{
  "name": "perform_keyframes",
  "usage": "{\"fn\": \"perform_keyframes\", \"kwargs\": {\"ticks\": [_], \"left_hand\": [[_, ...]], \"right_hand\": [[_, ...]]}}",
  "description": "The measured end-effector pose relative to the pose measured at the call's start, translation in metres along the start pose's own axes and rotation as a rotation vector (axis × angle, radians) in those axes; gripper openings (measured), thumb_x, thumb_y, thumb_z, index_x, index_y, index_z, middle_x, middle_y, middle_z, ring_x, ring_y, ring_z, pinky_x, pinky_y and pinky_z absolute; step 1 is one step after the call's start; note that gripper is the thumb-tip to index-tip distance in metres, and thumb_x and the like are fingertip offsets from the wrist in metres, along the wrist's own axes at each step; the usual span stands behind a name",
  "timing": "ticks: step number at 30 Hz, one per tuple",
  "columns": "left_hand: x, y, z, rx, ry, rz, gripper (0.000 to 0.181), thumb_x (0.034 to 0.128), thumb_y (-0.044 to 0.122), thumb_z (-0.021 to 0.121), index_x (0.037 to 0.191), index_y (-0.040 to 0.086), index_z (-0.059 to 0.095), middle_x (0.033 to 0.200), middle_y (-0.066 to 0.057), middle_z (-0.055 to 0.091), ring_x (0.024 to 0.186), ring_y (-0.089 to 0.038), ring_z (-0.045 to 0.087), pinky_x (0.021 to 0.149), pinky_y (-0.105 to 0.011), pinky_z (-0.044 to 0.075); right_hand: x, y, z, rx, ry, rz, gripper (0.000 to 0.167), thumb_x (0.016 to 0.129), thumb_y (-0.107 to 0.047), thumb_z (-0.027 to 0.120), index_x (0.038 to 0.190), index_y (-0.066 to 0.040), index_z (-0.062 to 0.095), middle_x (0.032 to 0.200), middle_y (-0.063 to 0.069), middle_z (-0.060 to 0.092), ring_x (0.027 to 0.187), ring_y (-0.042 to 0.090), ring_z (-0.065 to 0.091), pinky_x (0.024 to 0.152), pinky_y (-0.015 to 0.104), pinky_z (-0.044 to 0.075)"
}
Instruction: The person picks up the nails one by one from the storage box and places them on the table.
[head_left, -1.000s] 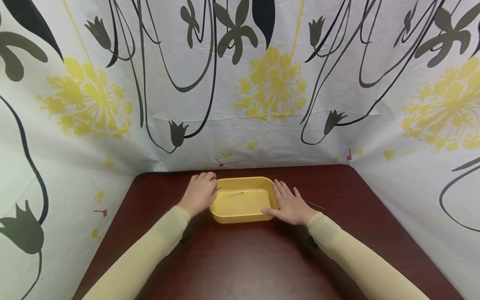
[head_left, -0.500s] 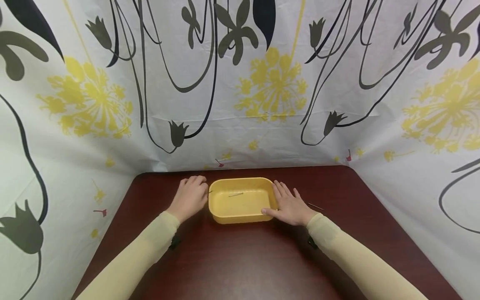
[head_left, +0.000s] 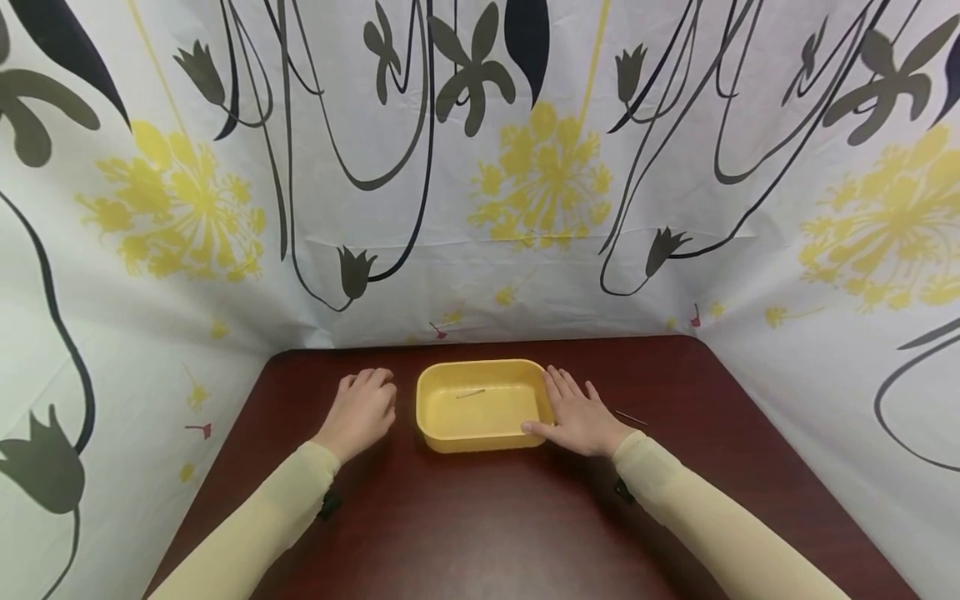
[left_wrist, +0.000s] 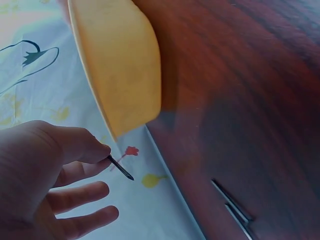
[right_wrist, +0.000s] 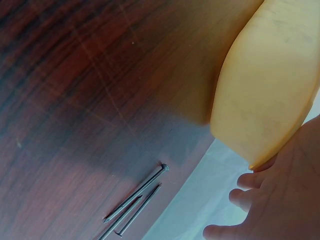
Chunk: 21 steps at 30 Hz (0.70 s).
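Observation:
A yellow plastic tray [head_left: 480, 442] stands near the table's far edge. One nail [head_left: 471, 393] lies inside it. My left hand [head_left: 358, 414] is a little left of the tray, apart from it. Between thumb and forefinger it pinches a nail [left_wrist: 121, 169], plain in the left wrist view; the other fingers are spread loosely. My right hand [head_left: 581, 418] rests on the tray's right side with straight fingers, the thumb over the near rim. In the right wrist view several nails [right_wrist: 136, 193] lie on the table beside that hand.
Two more nails [left_wrist: 231, 206] lie on the tabletop in the left wrist view. The dark red-brown table [head_left: 480, 525] has patterned fabric [head_left: 480, 283] hanging behind it and at both sides.
My left hand has drawn away from the tray's left rim, moving left and slightly toward me with the nail. The right hand and the tray stay nearly still.

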<state>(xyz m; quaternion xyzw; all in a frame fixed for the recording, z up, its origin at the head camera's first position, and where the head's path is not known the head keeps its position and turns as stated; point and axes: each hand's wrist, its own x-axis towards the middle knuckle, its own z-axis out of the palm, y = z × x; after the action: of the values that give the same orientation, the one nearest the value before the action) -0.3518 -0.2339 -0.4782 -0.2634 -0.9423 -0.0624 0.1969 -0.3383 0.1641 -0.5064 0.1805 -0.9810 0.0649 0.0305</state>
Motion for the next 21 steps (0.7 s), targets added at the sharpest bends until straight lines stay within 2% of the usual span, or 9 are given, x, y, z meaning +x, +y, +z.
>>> {"fn": "perform_keyframes", "kwargs": {"ticks": [9, 21], "left_hand": [[-0.020, -0.012, 0.006, 0.017, -0.032, -0.010, 0.017, 0.0838, 0.013, 0.076, 0.074, 0.017, 0.062, 0.125, -0.014, 0.061, 0.116, -0.039, 0.054, 0.094, -0.062, 0.041], [-0.050, -0.033, 0.016, -0.005, -0.093, -0.039, 0.015, 0.0828, 0.012, 0.079, 0.076, 0.018, 0.066, 0.126, -0.015, 0.061, 0.118, -0.039, 0.054, 0.093, -0.066, 0.040]], "right_hand": [[0.000, -0.001, -0.001, 0.015, -0.014, 0.009, 0.117, 0.084, -0.089, 0.032, 0.161, -0.003, 0.012, 0.167, 0.013, 0.007, 0.152, 0.033, 0.013, 0.113, 0.068, 0.015], [0.000, 0.000, 0.000, 0.007, -0.001, 0.004, 0.117, 0.085, -0.089, 0.031, 0.161, -0.002, 0.014, 0.167, 0.013, 0.008, 0.152, 0.033, 0.014, 0.113, 0.068, 0.016]]}}
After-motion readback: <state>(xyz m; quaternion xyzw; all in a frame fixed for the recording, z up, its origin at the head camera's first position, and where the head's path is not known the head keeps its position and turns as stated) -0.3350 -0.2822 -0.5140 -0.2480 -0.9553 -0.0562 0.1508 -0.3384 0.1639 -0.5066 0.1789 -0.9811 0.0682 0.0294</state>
